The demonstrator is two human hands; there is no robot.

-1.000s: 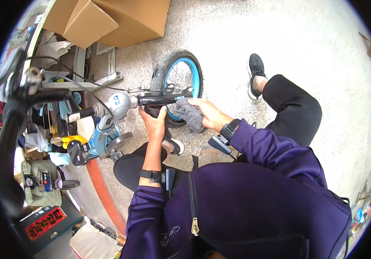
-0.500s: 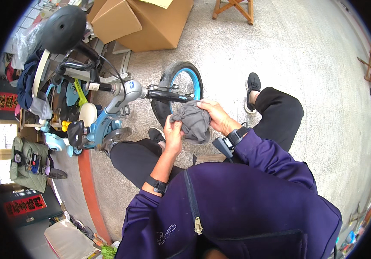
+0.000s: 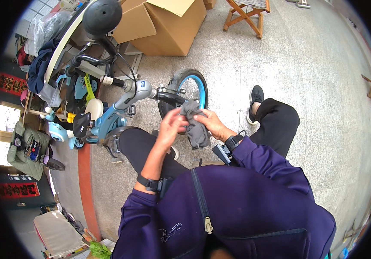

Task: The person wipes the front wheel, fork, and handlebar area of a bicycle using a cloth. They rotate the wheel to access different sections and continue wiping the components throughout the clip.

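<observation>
A crumpled grey cloth [image 3: 197, 131] hangs in front of a small bicycle's front wheel [image 3: 199, 86], which has a black tyre and a blue rim. My right hand [image 3: 213, 124] pinches the cloth from its right side, thumb on top. At the cloth's left edge is my left hand [image 3: 170, 128], its fingers apart and slightly blurred; whether they touch the fabric is hard to tell. The blue and grey bicycle frame [image 3: 127, 100] stands to the left, with black handlebars [image 3: 110, 56] above it.
An open cardboard box [image 3: 172, 32] stands beyond the bicycle, near a wooden folding stool [image 3: 248, 17]. Children's ride-on toys [image 3: 60, 129] and a table piled with clothes [image 3: 43, 73] line the left side. My legs flank the cloth.
My left hand has let go of the cloth and shifted slightly left. The cloth, spread wider before, is now bunched narrower in my right hand. The view has shifted a little.
</observation>
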